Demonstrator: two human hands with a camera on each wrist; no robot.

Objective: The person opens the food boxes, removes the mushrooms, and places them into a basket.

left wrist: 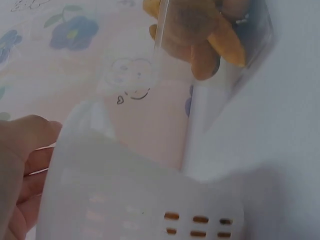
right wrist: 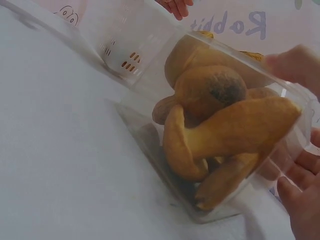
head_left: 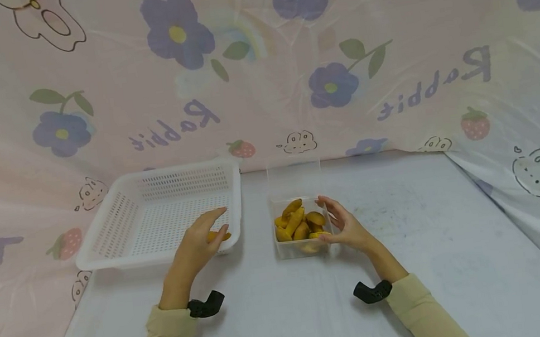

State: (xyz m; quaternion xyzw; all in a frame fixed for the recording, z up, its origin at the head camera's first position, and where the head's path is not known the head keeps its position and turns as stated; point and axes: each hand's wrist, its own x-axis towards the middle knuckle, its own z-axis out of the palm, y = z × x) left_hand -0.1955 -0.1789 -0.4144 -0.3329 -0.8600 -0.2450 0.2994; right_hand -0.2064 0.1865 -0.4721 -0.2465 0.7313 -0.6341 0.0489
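From my remote position I found the left hand over the near right corner of the white basket, its thumb and forefinger parted and, as far as I could see, released. A loose mushroom lay in that corner, partly covered by the thumb; whether the skin touched it I could not tell. The right hand grasped the clear box by its right side, the thumb at the near corner and the fingers reaching toward the far one. The mushroom pile sat inside that box, and its lid stood raised behind it.

I noted these risks, in my judgement. The pile reached close to the rim, so a bump could tip a piece over the edge. The box looked light and could skid on the table if the right grip slackened. The loose mushroom, if pinched only by its tip, could slip away, and the basket wall could snag the left knuckles.
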